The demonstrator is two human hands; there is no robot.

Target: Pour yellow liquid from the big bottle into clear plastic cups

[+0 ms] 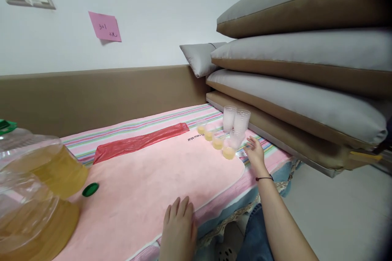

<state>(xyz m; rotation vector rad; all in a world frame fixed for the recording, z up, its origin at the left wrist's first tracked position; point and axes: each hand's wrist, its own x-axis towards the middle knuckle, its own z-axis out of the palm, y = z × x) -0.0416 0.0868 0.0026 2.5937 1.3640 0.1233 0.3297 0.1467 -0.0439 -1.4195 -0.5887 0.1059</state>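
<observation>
My left hand [179, 226] lies flat at the near edge of the pink mat [153, 183], fingers stretched out and holding nothing. Beside the clear plastic cups is my right hand [255, 153], its fingers apart and slightly bent. A short group of clear cups [238, 138] stands just left of those fingers; I see no grip on it. Several small cups of yellow liquid [229, 153] form a slanting row along the mat's right end. Two taller cup stacks [241, 120] rise behind them.
Two large clear jugs of yellow liquid [61, 171] stand at the left, with a loose green cap [90, 189] beside them. A crumpled red plastic bag [141, 142] lies along the mat's far edge. Thick grey-brown cushions [300, 53] are piled at the right, overhanging the striped cloth.
</observation>
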